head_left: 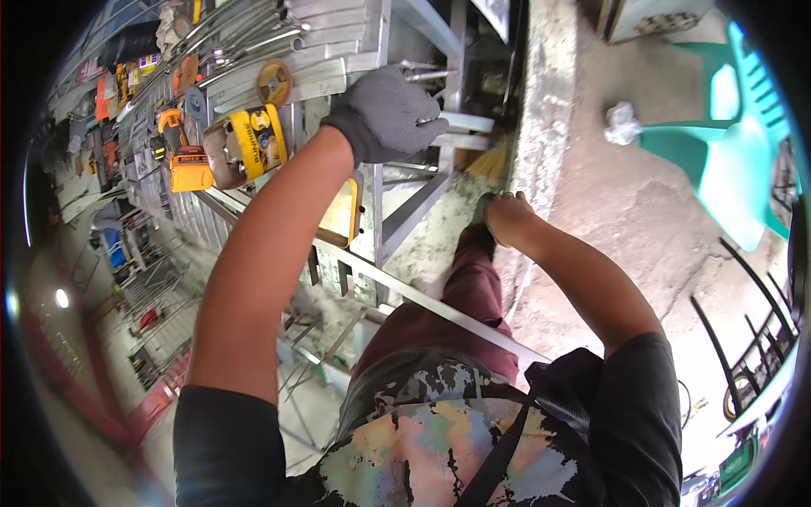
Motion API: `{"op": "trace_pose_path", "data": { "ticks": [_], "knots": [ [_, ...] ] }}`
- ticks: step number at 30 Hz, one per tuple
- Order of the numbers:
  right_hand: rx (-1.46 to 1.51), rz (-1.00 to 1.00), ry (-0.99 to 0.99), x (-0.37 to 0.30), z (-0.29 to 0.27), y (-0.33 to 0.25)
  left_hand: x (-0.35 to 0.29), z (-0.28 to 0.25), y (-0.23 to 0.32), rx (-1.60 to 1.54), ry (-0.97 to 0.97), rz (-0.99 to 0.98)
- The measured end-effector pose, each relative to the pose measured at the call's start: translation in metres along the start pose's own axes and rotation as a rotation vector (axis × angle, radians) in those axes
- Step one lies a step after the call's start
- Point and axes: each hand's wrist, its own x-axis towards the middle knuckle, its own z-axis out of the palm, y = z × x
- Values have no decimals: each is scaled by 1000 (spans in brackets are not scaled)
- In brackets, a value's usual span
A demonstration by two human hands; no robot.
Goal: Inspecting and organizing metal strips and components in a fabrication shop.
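My left hand (389, 117), in a dark grey knit glove, is closed at the steel frame, its fingers curled round the end of a pale metal bar (470, 122). Bare and lower to the right, my right hand (508, 218) has its fingers drawn together above my foot. A dark grey piece (483, 207) shows at its fingertips; I cannot make out what it is. Left of my gloved hand, an orange cordless power tool (187, 160) and a yellow-and-grey box-shaped piece (251, 148) lie on stacked metal bars. A round cutting disc (274, 81) rests behind them.
A long metal bar (422, 300) crosses in front of my legs. Diagonal steel braces (416, 218) stand below my left hand. At right are a turquoise plastic chair (718, 152), a crumpled pale lump (623, 124) on the concrete floor and dark metal rods (752, 329). Steel tubes (253, 38) lie far left.
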Motion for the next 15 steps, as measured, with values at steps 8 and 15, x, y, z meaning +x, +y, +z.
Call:
{"op": "trace_pose_path", "data": {
  "ticks": [8,15],
  "knots": [
    [6,224,77,-121,-75,7,-42,-26,66,-562,548,-203],
    [-153,-189,-168,-186,-63,-34,-303,-100,205,-1122,906,-92]
  ]
}}
